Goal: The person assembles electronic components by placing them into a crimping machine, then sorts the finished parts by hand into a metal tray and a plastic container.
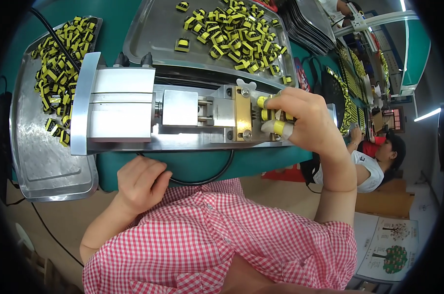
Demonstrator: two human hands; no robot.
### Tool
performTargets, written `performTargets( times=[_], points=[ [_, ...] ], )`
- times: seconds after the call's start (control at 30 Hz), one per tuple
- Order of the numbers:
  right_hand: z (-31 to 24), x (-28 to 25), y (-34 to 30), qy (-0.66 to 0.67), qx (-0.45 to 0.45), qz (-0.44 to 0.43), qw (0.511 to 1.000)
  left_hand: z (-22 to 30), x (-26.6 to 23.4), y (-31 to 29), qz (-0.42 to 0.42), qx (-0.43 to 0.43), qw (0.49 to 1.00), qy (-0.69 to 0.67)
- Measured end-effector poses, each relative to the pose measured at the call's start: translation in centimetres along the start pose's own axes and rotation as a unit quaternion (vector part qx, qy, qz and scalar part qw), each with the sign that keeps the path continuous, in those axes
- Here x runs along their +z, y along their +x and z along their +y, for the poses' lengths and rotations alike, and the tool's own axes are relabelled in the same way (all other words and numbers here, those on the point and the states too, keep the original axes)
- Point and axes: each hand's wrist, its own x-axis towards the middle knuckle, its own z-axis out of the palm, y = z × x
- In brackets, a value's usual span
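My right hand is at the right end of a metal bench fixture, beside its brass-coloured plate. Its fingers, with pale covers and yellow tape on their tips, close around a small yellow-and-black transformer in front of the dark pins next to the plate. The fingers partly hide this piece. My left hand is curled into a loose fist at the near table edge, apart from the fixture. Nothing shows in it, and its palm side is out of sight.
Behind the fixture, a metal tray carries a heap of transformers. Another tray with more stands at the left. A black cable loops along the near edge. Stacked trays stand at the back right; a co-worker sits farther right.
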Motion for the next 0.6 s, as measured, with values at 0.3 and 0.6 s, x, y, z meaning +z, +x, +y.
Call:
performTargets(
  times=[0.3,0.6],
  points=[
    [-0.2,-0.1,0.2,-0.029,-0.030,-0.027,0.999,-0.1,0.1,-0.1,-0.001,-0.010,1.000,-0.002],
    [-0.3,-0.5,1.2,-0.032,-0.039,-0.069,0.996,-0.2,0.0,0.0,0.010,-0.001,1.000,0.001]
  ],
)
